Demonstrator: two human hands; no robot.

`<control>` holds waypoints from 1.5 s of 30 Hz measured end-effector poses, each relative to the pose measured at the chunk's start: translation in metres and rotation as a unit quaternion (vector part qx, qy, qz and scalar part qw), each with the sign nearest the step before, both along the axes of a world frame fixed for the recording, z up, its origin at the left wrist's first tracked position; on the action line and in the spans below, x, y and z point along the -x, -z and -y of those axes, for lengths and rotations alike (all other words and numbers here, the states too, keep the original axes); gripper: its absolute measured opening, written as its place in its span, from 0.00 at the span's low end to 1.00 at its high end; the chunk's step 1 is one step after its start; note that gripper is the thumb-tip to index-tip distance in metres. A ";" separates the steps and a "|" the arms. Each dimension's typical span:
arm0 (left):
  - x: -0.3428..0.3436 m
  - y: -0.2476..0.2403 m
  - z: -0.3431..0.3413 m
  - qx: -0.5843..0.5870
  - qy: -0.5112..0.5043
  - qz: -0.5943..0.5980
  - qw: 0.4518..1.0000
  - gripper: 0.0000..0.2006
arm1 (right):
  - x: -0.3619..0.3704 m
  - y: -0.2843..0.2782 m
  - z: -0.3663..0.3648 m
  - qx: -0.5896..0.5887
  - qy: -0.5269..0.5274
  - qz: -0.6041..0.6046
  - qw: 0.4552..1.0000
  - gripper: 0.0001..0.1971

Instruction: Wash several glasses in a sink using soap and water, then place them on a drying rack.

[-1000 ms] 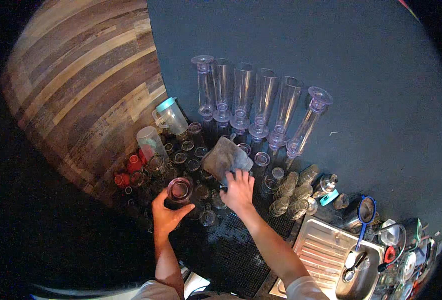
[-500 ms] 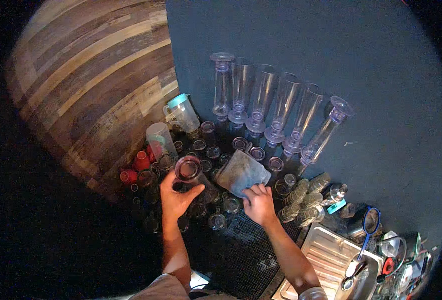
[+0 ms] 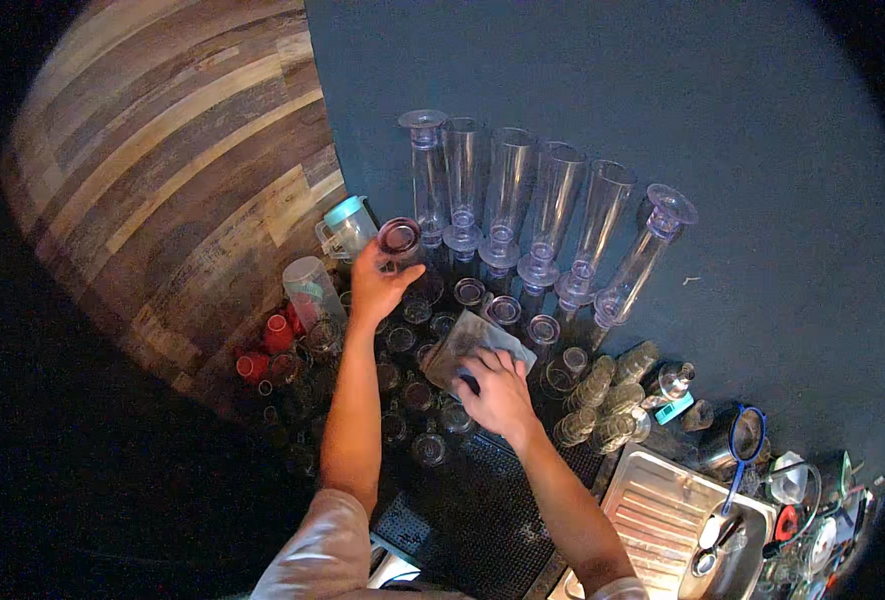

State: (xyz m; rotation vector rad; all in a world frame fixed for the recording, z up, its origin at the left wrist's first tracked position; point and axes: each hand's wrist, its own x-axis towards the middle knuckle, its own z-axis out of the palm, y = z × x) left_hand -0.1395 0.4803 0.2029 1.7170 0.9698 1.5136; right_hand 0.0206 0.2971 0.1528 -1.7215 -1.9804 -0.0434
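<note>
My left hand (image 3: 380, 285) is wrapped round a drinking glass turned base up, with its thick base (image 3: 399, 236) on top, near the row of tall clear plastic cylinders (image 3: 502, 190). My right hand (image 3: 499, 385) grips a folded grey cloth (image 3: 467, 340), fingers pressed over its near side. Beneath and around both hands stand many glasses and mugs (image 3: 430, 448), packed close on a dark surface. Upturned glasses (image 3: 504, 310) line up just beyond the cloth. Part of the held glass is hidden by my left fingers.
A clear jug with a turquoise lid (image 3: 344, 210), a frosted tumbler (image 3: 310, 290) and red cups (image 3: 254, 366) stand at left. Stacked glasses (image 3: 622, 400), a blue-rimmed strainer (image 3: 747, 432) and a steel sink with drainboard (image 3: 652, 510) lie right. A black perforated mat (image 3: 472, 520) is nearest me.
My left hand has carried the glass farther away from me, toward the tall cylinders. My right hand has moved left and forward over the cloth, covering more of it.
</note>
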 end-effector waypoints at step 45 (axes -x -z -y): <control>0.003 0.112 -0.118 0.102 0.021 -0.208 0.973 0.27 | -0.099 0.046 0.267 -0.115 0.326 -0.548 0.762 0.02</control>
